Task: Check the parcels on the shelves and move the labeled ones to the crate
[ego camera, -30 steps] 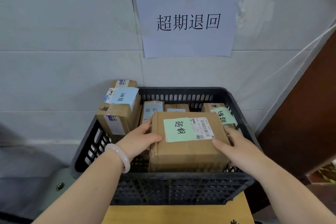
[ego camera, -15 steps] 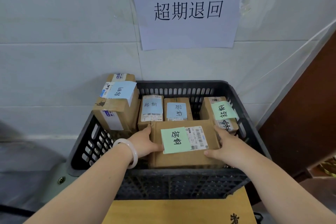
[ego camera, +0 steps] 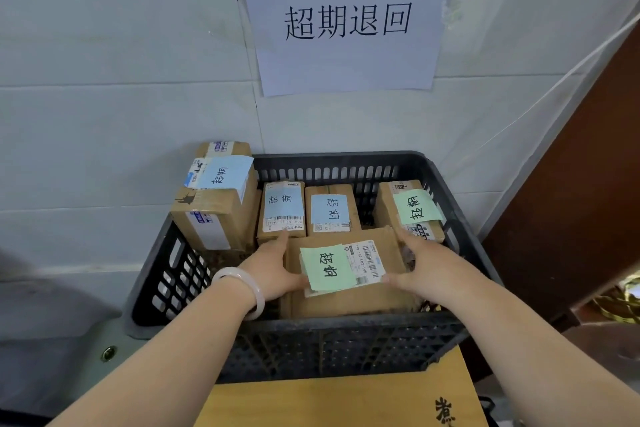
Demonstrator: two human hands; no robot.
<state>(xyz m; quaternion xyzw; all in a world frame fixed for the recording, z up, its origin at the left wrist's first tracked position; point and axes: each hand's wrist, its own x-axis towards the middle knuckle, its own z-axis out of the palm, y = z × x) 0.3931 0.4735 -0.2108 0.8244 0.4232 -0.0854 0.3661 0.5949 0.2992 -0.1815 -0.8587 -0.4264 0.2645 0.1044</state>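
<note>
Fingers [ego camera: 282, 240] of left hand [ego camera: 273, 267] run along the left side of the brown cardboard parcel [ego camera: 346, 303], thumb over its top edge and touching the pale green sticky note [ego camera: 327, 269] on top. Right hand [ego camera: 426, 263] mirrors it: fingers [ego camera: 407, 241] down the right side, thumb on top just beside the white barcode label [ego camera: 369, 262]. Both hands clamp the parcel between them and hold nothing else. White bangle [ego camera: 242, 288] on left wrist.

Parcel is inside the black perforated plastic crate [ego camera: 339, 347], at 6 o'clock in it, just behind the near wall. Can't tell if it rests on the crate floor.

Rest of the crate:
- 12 o'clock: two small cardboard boxes with pale blue notes [ego camera: 282, 208] [ego camera: 330, 210], side by side, touching.
- 2 o'clock: cardboard box with green note [ego camera: 408, 210].
- 10 o'clock: tall taped cardboard box with blue note [ego camera: 214, 215], rising above the rim.

White paper sign with black characters [ego camera: 346, 21] is on the white tiled wall [ego camera: 104, 80], at 12 o'clock above the crate. Yellow-brown board [ego camera: 339, 399] at 6 o'clock, below the crate's near wall. Dark brown panel [ego camera: 571, 201] at 3 o'clock.
</note>
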